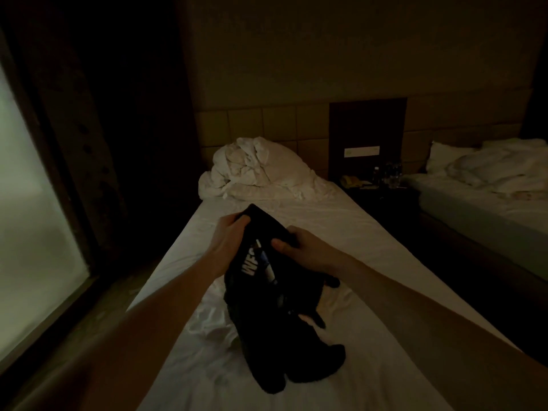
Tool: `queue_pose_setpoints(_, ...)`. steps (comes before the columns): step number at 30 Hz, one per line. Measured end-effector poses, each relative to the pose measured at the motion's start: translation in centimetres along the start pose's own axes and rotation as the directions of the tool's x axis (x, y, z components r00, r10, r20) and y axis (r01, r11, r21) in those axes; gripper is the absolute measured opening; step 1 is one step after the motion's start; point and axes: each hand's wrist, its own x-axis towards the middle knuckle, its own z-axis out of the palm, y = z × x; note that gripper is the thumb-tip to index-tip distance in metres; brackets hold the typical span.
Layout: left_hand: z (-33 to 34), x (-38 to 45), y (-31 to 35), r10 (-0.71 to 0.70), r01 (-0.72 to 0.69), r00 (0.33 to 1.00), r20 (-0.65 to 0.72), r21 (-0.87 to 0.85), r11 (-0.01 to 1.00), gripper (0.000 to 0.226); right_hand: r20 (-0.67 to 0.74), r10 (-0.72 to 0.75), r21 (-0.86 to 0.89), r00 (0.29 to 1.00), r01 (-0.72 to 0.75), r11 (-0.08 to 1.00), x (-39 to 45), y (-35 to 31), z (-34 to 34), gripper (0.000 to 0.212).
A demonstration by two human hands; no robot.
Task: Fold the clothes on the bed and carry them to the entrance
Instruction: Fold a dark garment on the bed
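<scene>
Dim hotel-style room, seen from the head camera: a white-sheeted bed (341, 229) runs away from the person toward a padded headboard, with a crumpled white duvet (255, 167) heaped at the far end and a second bed (486, 185) off to the right past a dark nightstand (376, 185)

Over the middle of the sheet, a black garment (275, 310) with white lettering is lifted by its top edge. The left hand (228, 235) is closed in a pinch on the upper far corner, and the right hand (305, 247) is closed on the same edge just to the right, thumb pressed over the cloth. Both hands are about level, the left reaching slightly farther

The garment's long axis hangs from the held edge down and toward the person, its lower end resting bunched on the sheet near the bed's near end. It looks unfolded as yet; spreading it flat likely means drawing the two hands apart along that top edge, since they grip close together
</scene>
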Motion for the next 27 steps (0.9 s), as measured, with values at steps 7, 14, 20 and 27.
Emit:
queue_pose_setpoints(7,-4.3,0.7,0.2,0.307,-0.228,0.952,0.011,0.697,0.680,0.010,-0.037,-0.057,-0.351,0.998,0.040,0.935,-1.3,1.6,-4.0,0.021)
queue_pose_setpoints(14,-5.4,1.4,-2.0,0.228,-0.445,0.892,0.391,0.666,0.599,0.020,-0.255,-0.058,-0.002,0.965,0.059,0.998,-1.3,0.4,-5.4,0.017)
queue_pose_setpoints(20,-6.1,1.5,-2.9,0.088,-0.254,0.937,0.337,0.490,0.834,0.023,-0.285,0.021,0.296,0.958,0.067,0.953,-2.2,-1.5,-6.9,0.018)
queue_pose_setpoints(27,-5.6,0.9,-1.0,0.060,-0.122,0.977,0.207,0.305,0.944,0.027,-0.382,-0.087,-0.166,0.920,0.024,0.986,-2.0,-1.8,-8.3,0.037)
